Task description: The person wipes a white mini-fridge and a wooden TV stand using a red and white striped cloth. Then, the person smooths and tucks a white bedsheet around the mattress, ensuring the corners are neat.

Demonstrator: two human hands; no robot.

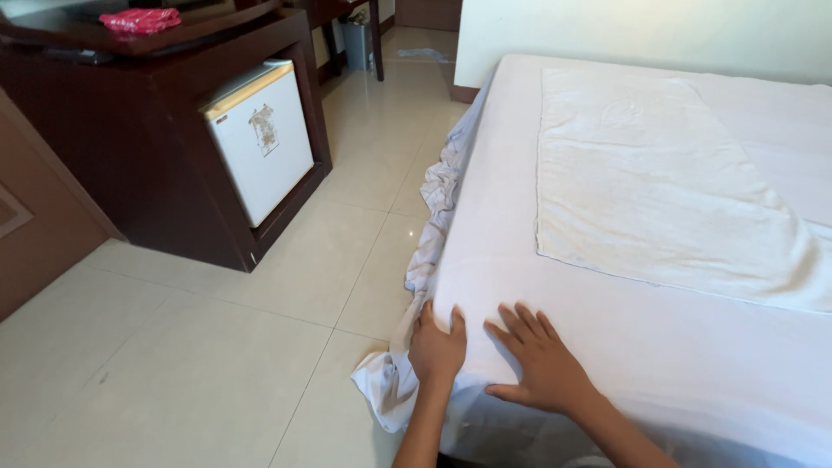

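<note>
far left: a dark wooden cabinet (pixel 130 130) stands against the wall, with a crumpled pink item (pixel 140 19) on its top shelf and a small white fridge (pixel 260 139) set in its lower bay. pale floor tiles (pixel 217 347) run between the cabinet and the bed. centre: a bunched white sheet (pixel 433 225) hangs loose down the side of the mattress (pixel 503 156) and trails onto the tiles near the corner. the left hand (pixel 436 347) lies palm down at the mattress edge, fingers close together and pressed flat on the sheet, gripping nothing, with the loose fabric just beside it. the right hand (pixel 542 364) lies just beside it, also palm down on the sheet-covered top, fingers spread wide, holding nothing. right: a white towel (pixel 659 173) lies spread flat on the bed, well apart from both hands, one corner reaching toward the right edge of the view.
</note>
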